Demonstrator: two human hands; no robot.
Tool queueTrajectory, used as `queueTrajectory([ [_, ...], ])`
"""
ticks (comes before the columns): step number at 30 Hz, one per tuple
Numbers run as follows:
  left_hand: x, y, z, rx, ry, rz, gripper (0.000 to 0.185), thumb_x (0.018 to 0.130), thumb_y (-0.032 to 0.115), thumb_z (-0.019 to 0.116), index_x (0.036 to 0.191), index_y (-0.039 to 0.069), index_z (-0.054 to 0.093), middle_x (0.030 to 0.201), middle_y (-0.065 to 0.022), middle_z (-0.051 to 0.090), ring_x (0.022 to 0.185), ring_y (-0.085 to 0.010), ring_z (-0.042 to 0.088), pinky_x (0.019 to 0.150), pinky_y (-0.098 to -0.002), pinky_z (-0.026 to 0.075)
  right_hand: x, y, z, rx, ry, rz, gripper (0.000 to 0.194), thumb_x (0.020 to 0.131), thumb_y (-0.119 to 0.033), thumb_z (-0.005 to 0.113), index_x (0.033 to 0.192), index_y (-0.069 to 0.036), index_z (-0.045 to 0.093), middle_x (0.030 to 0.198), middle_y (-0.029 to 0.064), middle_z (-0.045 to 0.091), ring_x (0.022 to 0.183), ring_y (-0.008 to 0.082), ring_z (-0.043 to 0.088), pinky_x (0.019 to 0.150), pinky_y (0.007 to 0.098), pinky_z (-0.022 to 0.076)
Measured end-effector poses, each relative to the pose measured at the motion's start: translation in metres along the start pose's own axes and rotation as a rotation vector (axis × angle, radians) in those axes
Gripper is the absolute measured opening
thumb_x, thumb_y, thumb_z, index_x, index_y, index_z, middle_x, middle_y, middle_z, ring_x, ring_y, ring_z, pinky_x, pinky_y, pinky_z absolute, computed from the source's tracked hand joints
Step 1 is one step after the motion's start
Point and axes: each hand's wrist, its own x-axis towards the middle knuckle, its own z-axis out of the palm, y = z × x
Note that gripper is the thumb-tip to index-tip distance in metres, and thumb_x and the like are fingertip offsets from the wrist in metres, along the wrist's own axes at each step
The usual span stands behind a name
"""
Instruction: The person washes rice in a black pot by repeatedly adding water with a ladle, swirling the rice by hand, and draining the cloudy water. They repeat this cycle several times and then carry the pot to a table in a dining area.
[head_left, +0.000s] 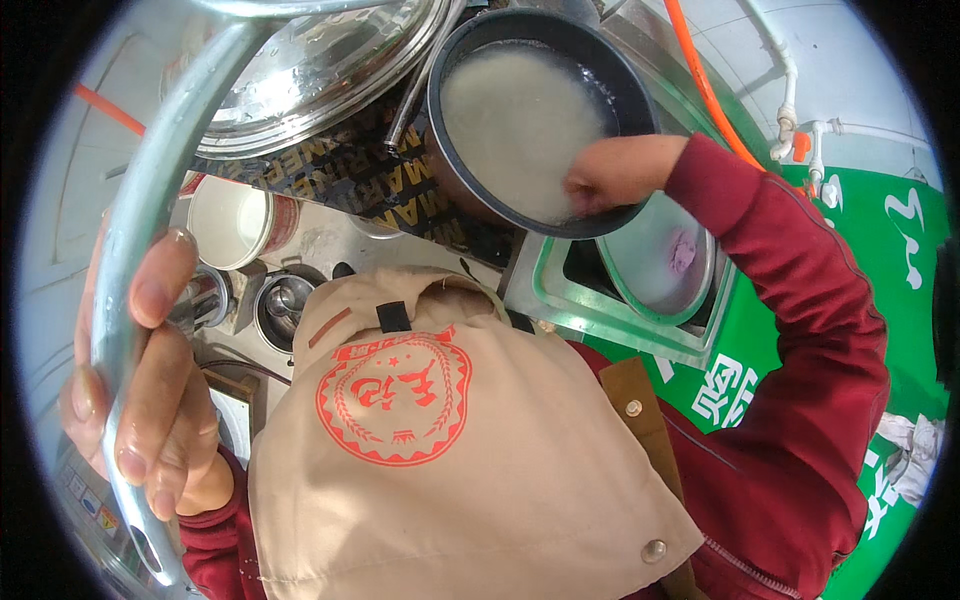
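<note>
My left hand (161, 390) is wrapped around the long metal handle (150, 187) of a utensil, close to the lens. A hole pierces the handle's lower end, and the utensil's head runs out of view at the top. My right hand (615, 176) dips over the near right side of a dark round pot (544, 30). Cloudy, pale liquid (517, 127) fills much of that pot. The right fingers are curled, blurred and partly in the liquid, so whether they grip anything is hidden.
A large domed steel lid (322, 67) lies left of the pot on a black surface with gold lettering (330, 172). Right of it, a sink (555, 300) holds a basin (645, 277) of cloudy water with a pinkish clump (682, 251). A white bucket (229, 221) stands lower left.
</note>
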Motion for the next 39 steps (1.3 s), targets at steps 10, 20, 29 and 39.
queueTrajectory([
  [10,0.002,-0.007,0.003,-0.013,-0.002,0.021,0.057,0.085,-0.01,0.045,0.124,-0.014,0.005,0.1,-0.019,0.029,0.059,-0.0254,0.057,0.036,-0.0311,0.059,0.013,0.054,-0.018,-0.558,0.431,0.233,0.023,0.081,-0.004,0.059,0.103,-0.001,0.059,0.097,0.0144,0.064,0.091,0.0308,0.063,0.08,0.0367,0.0497],
  [20,0.0,-0.01,0.005,-0.007,0.038,0.047,0.055,0.085,-0.009,0.045,0.12,-0.015,0.004,0.101,-0.02,0.03,0.059,-0.0263,0.058,0.038,-0.033,0.06,0.006,0.007,0.007,0.64,0.245,-0.187,0.039,0.081,-0.004,0.053,0.12,-0.001,0.057,0.107,0.0191,0.064,0.095,0.0243,0.063,0.086,0.0336,0.0492],
  [29,0.003,-0.016,0.01,-0.02,0.026,0.042,0.064,0.084,-0.009,0.047,0.128,-0.012,0.001,0.101,-0.0209,0.031,0.059,-0.0269,0.058,0.038,-0.0342,0.059,0.039,0.077,-0.003,-0.315,0.678,0.112,0.054,0.081,-0.005,0.053,0.132,0.007,0.039,0.125,0.0285,0.048,0.11,0.0379,0.056,0.092,0.0426,0.0463],
  [39,0.01,-0.016,0.017,-0.07,0.008,-0.042,0.09,0.081,-0.007,0.055,0.145,0.006,-0.008,0.104,-0.0231,0.038,0.06,-0.0254,0.058,0.04,-0.0381,0.053,0.081,0.035,0.007,0.312,0.454,0.231,0.095,0.074,-0.026,0.067,0.146,-0.001,0.011,0.13,0.0397,0.04,0.116,0.0434,0.051,0.101,0.0448,0.0401],
])
